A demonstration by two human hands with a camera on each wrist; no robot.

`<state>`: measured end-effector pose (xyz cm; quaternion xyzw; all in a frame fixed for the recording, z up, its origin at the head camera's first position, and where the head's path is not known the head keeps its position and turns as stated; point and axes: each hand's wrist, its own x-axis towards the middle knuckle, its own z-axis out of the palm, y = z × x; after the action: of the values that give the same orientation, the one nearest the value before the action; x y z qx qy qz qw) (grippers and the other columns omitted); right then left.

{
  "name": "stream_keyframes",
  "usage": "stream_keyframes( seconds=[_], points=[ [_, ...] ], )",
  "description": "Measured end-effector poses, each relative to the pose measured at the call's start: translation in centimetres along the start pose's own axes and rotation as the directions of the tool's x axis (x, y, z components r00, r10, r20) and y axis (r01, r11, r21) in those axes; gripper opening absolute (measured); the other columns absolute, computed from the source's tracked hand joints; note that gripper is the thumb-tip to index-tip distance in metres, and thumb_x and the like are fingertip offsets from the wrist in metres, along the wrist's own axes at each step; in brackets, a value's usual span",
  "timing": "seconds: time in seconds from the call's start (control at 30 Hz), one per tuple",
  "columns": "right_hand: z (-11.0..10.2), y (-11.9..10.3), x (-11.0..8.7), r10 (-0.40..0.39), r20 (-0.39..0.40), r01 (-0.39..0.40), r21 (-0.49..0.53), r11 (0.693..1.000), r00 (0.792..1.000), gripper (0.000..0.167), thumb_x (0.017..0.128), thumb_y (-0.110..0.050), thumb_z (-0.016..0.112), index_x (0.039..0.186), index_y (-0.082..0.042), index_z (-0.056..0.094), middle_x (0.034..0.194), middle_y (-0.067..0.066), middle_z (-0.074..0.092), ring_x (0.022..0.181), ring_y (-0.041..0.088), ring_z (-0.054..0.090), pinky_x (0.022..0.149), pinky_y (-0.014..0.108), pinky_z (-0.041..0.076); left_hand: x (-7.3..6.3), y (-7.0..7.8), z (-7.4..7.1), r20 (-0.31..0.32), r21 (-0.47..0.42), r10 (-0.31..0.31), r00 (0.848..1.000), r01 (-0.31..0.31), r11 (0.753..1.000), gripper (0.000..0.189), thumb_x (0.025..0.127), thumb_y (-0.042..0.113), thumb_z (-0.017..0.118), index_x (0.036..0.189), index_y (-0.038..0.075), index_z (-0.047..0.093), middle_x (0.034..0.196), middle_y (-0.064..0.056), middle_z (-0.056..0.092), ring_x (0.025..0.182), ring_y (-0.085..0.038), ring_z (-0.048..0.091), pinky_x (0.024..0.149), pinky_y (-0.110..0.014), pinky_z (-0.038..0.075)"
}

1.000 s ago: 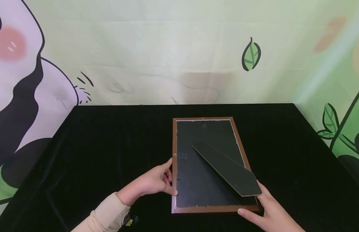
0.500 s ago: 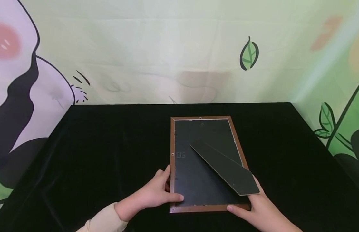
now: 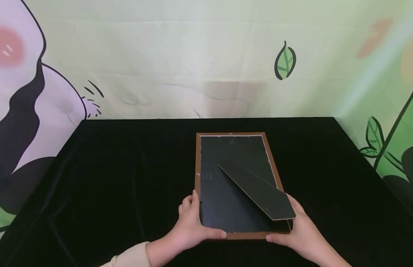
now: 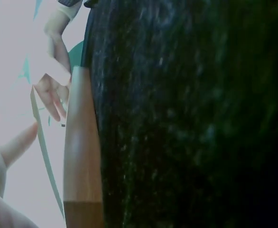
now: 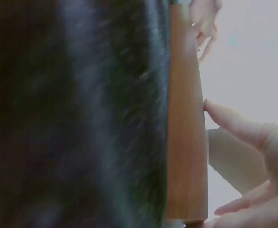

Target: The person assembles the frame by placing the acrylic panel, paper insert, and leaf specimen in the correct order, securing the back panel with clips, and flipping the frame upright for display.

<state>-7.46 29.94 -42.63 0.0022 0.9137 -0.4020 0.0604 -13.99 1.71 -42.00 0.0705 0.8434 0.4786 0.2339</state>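
Observation:
A brown wooden picture frame (image 3: 245,236) lies back side up on the black cloth, its dark backing (image 3: 220,200) showing. The backing's easel stand (image 3: 260,191) is swung out slantwise toward the lower right. My left hand (image 3: 190,228) holds the near left corner, thumb along the near edge and fingers by the left side. At the near right corner my right hand (image 3: 304,230) grips likewise, its thumb on the near edge and its fingers partly behind the stand. The left wrist view shows the frame's wooden edge (image 4: 82,147) close up; the right thumb (image 5: 234,121) touches it in the right wrist view.
Black cloth (image 3: 126,167) covers the table around the frame. Behind it hangs a pale green printed backdrop (image 3: 159,55) with cartoon shapes and leaves.
My left hand has slid nearer and round the corner, its thumb moving from the left side to the near edge. The right hand has shifted slightly left. The frame has moved slightly.

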Motion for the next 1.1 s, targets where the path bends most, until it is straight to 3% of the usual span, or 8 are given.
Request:
stream_keyframes(
  seconds=[0.13, 0.33, 0.57, 0.7, 0.93, 1.1],
  points=[
    [0.2, -0.5, 0.5, 0.027, -0.004, -0.027, 0.024, 0.999, 1.000, 0.101, 0.063, -0.034, 0.090, 0.146, -0.011, 0.038, 0.154, 0.026, 0.017, 0.138, 0.047, 0.021, 0.099, 0.068, 0.032, 0.8, -0.1, -0.4, -0.036, 0.040, 0.007, 0.999, -0.005, 0.999, 0.133, 0.060, 0.036, 0.092, 0.151, -0.006, 0.005, 0.151, -0.029, 0.012, 0.129, -0.043, 0.020, 0.099, -0.059, 0.036],
    [0.7, -1.3, 1.0, 0.073, 0.011, -0.073, 0.041, 0.996, 0.997, 0.104, 0.065, -0.034, 0.089, 0.149, -0.009, 0.032, 0.155, 0.027, 0.014, 0.139, 0.050, 0.017, 0.100, 0.070, 0.029, 1.9, -0.5, -1.1, -0.093, 0.133, 0.032, 0.995, -0.020, 0.991, 0.133, 0.058, 0.038, 0.093, 0.151, -0.007, 0.009, 0.152, -0.028, 0.015, 0.128, -0.042, 0.023, 0.101, -0.058, 0.035],
    [0.7, -1.5, 1.3, 0.132, 0.066, -0.134, 0.022, 0.991, 0.989, 0.113, 0.066, -0.031, 0.089, 0.150, 0.002, 0.022, 0.156, 0.030, 0.007, 0.139, 0.053, 0.017, 0.105, 0.061, 0.032, 3.0, -0.8, -1.4, -0.129, 0.231, 0.047, 0.991, -0.017, 0.973, 0.136, 0.054, 0.042, 0.093, 0.151, -0.006, 0.011, 0.151, -0.028, 0.019, 0.127, -0.042, 0.026, 0.101, -0.062, 0.030],
    [0.4, -1.0, 1.7, 0.138, 0.091, -0.141, 0.023, 0.990, 0.986, 0.116, 0.066, -0.035, 0.088, 0.150, 0.004, 0.019, 0.155, 0.030, 0.011, 0.137, 0.052, 0.022, 0.103, 0.058, 0.037, 3.3, -0.9, -1.3, -0.143, 0.256, 0.057, 0.988, -0.018, 0.966, 0.137, 0.052, 0.043, 0.094, 0.151, -0.006, 0.012, 0.150, -0.027, 0.021, 0.127, -0.042, 0.026, 0.101, -0.063, 0.028],
    [0.0, -0.3, 2.0, 0.116, 0.107, -0.120, 0.028, 0.992, 0.987, 0.116, 0.065, -0.037, 0.089, 0.148, 0.007, 0.022, 0.150, 0.029, 0.021, 0.124, 0.045, 0.044, 0.095, 0.049, 0.048, 3.6, -1.1, -1.3, -0.151, 0.280, 0.064, 0.986, -0.020, 0.960, 0.138, 0.052, 0.047, 0.093, 0.151, -0.006, 0.013, 0.148, -0.026, 0.022, 0.127, -0.041, 0.026, 0.101, -0.062, 0.027],
    [-0.2, 0.0, 2.2, 0.119, 0.116, -0.121, 0.012, 0.993, 0.986, 0.118, 0.064, -0.039, 0.089, 0.148, 0.007, 0.021, 0.150, 0.028, 0.022, 0.122, 0.043, 0.045, 0.093, 0.051, 0.048, 3.7, -1.3, -1.5, -0.160, 0.303, 0.079, 0.984, -0.027, 0.953, 0.139, 0.050, 0.051, 0.092, 0.151, -0.006, 0.016, 0.147, -0.024, 0.024, 0.126, -0.039, 0.026, 0.099, -0.060, 0.028]
  ],
)
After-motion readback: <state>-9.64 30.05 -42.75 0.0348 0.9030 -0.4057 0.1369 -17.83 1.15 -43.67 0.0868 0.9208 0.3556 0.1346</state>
